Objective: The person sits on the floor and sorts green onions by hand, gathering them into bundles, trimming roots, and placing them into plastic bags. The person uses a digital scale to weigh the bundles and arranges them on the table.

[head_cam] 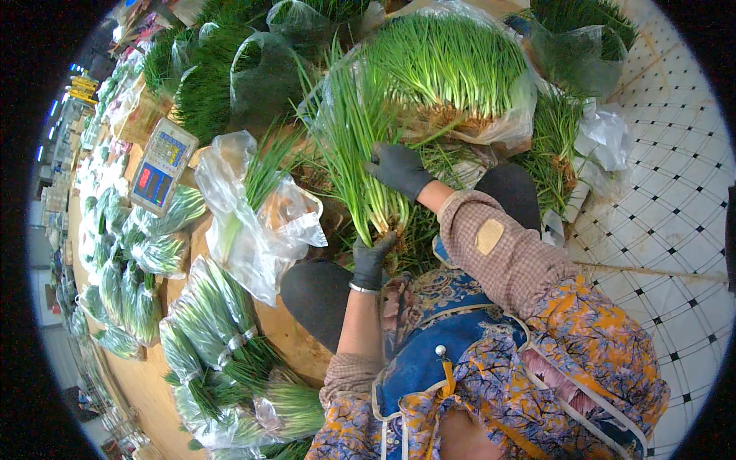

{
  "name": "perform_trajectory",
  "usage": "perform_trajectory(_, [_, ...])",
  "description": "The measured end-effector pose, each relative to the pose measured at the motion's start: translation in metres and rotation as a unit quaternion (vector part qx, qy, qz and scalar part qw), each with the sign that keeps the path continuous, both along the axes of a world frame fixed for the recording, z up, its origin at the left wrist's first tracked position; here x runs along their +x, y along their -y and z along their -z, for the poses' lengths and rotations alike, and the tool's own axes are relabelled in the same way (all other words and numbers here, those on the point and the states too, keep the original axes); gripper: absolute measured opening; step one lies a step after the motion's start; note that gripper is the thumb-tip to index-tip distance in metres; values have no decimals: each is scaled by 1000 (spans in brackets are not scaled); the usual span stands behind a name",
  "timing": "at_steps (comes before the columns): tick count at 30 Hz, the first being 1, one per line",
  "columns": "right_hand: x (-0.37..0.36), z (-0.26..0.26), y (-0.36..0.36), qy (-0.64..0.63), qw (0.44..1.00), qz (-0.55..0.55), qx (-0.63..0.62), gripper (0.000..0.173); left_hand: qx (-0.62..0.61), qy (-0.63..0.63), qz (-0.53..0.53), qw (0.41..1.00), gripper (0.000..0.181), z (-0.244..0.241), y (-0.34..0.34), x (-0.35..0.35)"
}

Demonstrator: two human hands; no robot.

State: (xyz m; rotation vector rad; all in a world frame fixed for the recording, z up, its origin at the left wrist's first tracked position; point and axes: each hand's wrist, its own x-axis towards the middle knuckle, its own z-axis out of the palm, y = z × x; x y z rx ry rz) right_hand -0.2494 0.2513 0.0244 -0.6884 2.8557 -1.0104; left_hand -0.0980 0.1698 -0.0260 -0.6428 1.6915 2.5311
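Observation:
A bunch of green onions (359,167) is held tilted before me, leaves away from me and roots toward me. My left hand (371,259), in a black glove with a silver bangle at the wrist, grips the bunch at its root end. Higher up, my right hand (401,169), also gloved in black, is closed around the side of the stems. Its far fingers are partly hidden. Loose onion leaves and trimmings (422,241) lie beneath the bunch. Left of it, an open clear plastic bag (247,241) with some green onions inside rests on a digital scale.
The scale's display (161,167) stands at left, lit. Bagged onion bundles (207,322) cover part of the wooden table (287,322). A large open bag of green onions (448,75) stands ahead. More onions (555,144) lie at right, beside the tiled floor (661,218).

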Motion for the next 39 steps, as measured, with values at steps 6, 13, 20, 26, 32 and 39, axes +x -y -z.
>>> perform_trajectory(6, [5,8,-4,-125,991,-43,-33,23,-9,8,11,1000,25,2,3,0])
perform_trajectory(13, [-6,12,-9,-52,998,-33,16,17,-23,-15,6,1000,28,3,0,0])
perform_trajectory(20, [22,10,-13,-242,936,-256,-8,13,50,16,-7,999,30,0,3,2])
perform_trajectory(26, [58,-24,-48,314,859,-352,-199,19,162,-35,-29,986,28,-2,9,5])
perform_trajectory(32, [-12,5,-37,313,924,-99,-194,28,140,-2,-8,990,32,-10,5,2])
perform_trajectory(39, [-8,31,-28,208,946,-64,-240,29,191,-29,13,981,41,-20,5,2])
